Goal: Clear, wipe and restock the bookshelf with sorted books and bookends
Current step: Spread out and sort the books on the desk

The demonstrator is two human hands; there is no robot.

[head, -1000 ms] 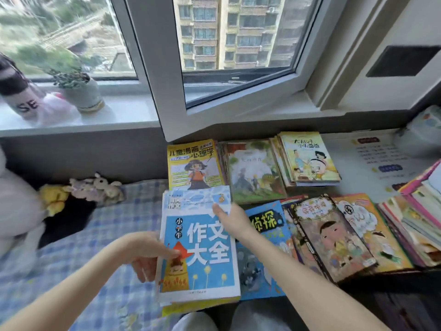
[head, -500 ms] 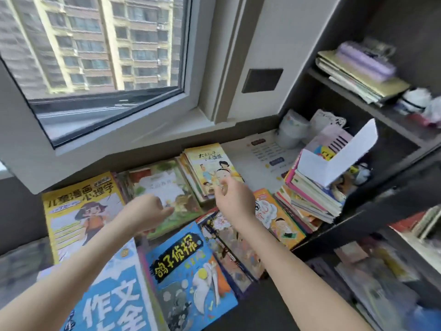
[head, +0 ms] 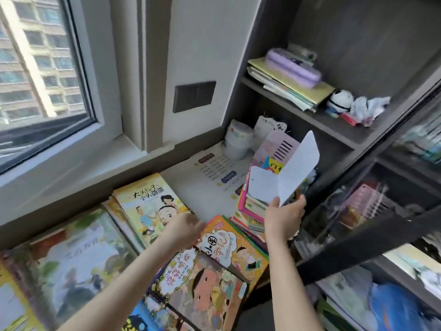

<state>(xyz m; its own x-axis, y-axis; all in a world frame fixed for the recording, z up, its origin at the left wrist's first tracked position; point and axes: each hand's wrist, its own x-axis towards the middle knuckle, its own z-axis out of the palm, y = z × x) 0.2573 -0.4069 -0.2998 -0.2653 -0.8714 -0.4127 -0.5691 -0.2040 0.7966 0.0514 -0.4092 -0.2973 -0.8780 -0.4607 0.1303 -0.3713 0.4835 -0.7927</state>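
Observation:
My right hand (head: pixel 284 216) is shut on the lower edge of a white L-shaped bookend (head: pixel 286 177), which stands tilted over a pile of books (head: pixel 250 207) on the bookshelf's low shelf. Behind it leans a pink bookend (head: pixel 274 146). My left hand (head: pixel 183 232) hovers blurred, holding nothing, above the edge of a yellow book (head: pixel 148 201) and an orange one (head: pixel 236 247). In front lie a brown-covered book (head: pixel 205 290) and a green one (head: pixel 78 259), flat and side by side. The upper shelf board (head: pixel 334 125) carries papers and small items.
On the upper shelf sit a purple pencil case (head: pixel 293 68) on stacked papers and a panda toy (head: pixel 338 101). White rolls (head: pixel 238 137) stand in the low shelf's back corner on a printed sheet (head: pixel 214 173). A dark-framed glass door (head: pixel 372 240) hangs at right; a window (head: pixel 43 68) at left.
The view has swung right, from the bed to the bookshelf. My right hand left the blue book, reached across and took hold of the white bookend. My left hand followed to the right.

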